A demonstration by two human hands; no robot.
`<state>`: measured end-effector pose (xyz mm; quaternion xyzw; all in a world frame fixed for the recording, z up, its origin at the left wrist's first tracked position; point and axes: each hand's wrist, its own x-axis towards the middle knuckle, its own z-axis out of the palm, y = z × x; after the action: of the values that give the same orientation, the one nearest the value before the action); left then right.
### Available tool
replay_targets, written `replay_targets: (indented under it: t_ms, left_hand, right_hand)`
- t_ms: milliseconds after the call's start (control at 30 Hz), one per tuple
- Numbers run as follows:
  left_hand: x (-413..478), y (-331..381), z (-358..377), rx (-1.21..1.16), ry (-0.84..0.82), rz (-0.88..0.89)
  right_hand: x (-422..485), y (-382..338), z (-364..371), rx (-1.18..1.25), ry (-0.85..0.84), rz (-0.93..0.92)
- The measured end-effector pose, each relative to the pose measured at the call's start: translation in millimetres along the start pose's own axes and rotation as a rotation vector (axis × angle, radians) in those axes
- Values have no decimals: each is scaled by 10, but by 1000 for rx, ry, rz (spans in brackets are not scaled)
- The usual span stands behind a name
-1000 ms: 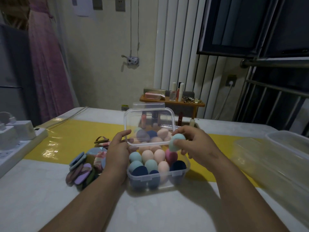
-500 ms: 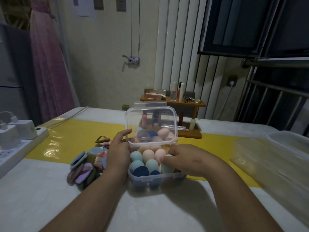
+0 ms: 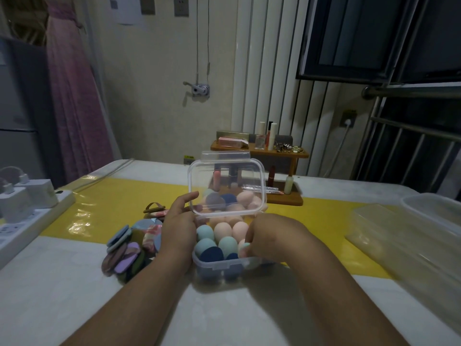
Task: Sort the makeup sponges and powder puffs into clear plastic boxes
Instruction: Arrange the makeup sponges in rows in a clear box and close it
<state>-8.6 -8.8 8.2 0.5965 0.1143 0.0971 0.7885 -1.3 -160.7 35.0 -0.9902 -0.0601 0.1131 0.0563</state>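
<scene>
The clear box (image 3: 217,267) sits on the table (image 3: 62,283) right in front of you, its longer side running left to right. Its lid (image 3: 224,176) stands upright at the far edge, with the tab on top. The egg-shaped sponges (image 3: 223,231) inside stand on end, long axes upright. Your right hand (image 3: 272,236) reaches into the box's right half, fingers curled around a teal sponge (image 3: 246,245); too little of it shows to tell which way it points. Your left hand (image 3: 178,226) rests against the box's left side with one finger along the lid's edge; you cannot tell whether it grips. The powder puffs (image 3: 124,255) lie piled just left of the box.
</scene>
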Motion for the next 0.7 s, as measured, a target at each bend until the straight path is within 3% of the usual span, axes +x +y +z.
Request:
replay_targets:
  t_ms: [233,400,700]
  left_hand:
    - [-8,4,7,-21,-2,-1]
    - [33,-32,-15,-31,1,0]
    - [25,-16,-6,-25,7,5]
  right_hand:
    - [-28,21,15,4,4,-88]
    - [-68,91,-19,276,-26,-105]
    - [126,-17,-14,41,-64,42]
